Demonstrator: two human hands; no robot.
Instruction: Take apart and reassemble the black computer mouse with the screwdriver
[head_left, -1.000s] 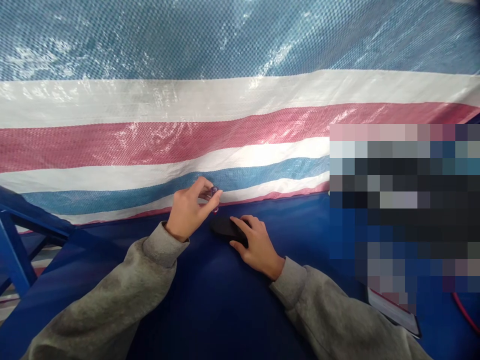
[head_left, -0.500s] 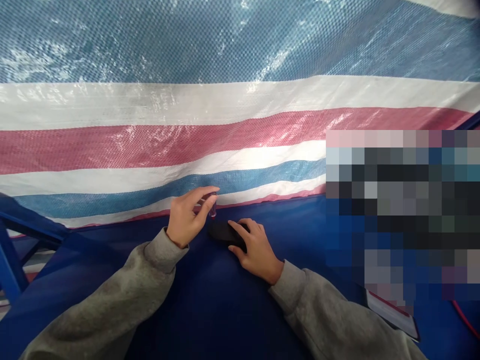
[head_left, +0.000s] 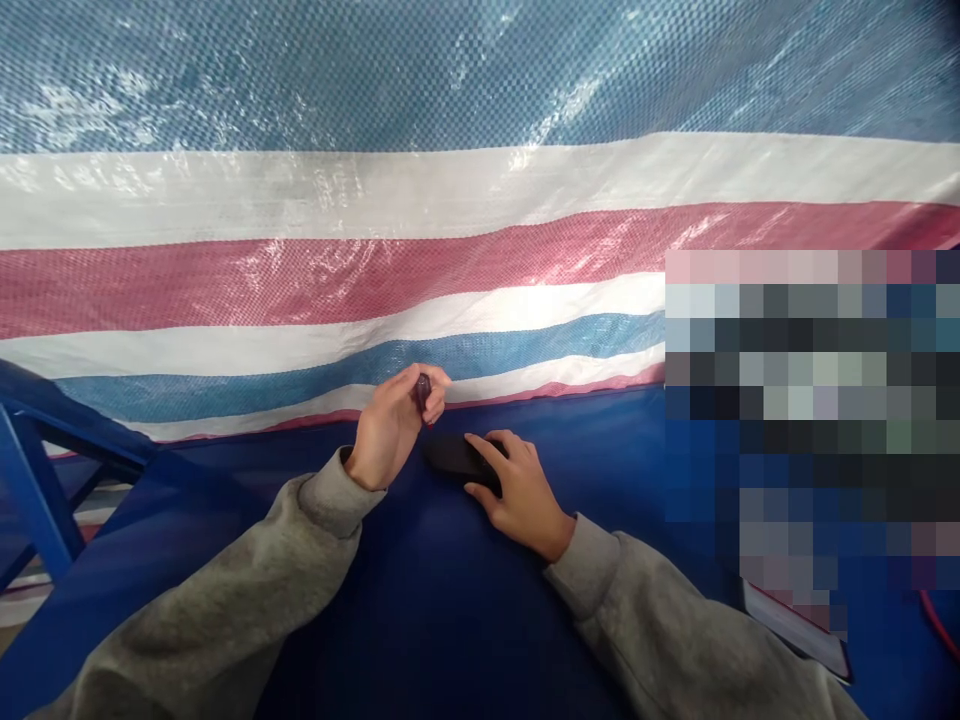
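My left hand [head_left: 394,425] is raised a little above the blue table [head_left: 420,600] and pinches a small dark reddish object [head_left: 424,388] between thumb and fingers; I cannot make out what it is. Just to its right, my right hand [head_left: 517,485] rests on the table with its fingers curled over a flat black oval object [head_left: 454,456]. Both arms wear grey sleeves.
A striped blue, white and red tarpaulin [head_left: 450,250] hangs right behind the table. A blue metal frame [head_left: 45,470] stands at the left. A blurred-out area covers the right side, with a flat white-edged item [head_left: 795,625] below it and a red cable [head_left: 941,620] at far right.
My left hand has turned and closed tighter round the small dark object, bringing it upright between the fingertips. My right hand stays on the black object.
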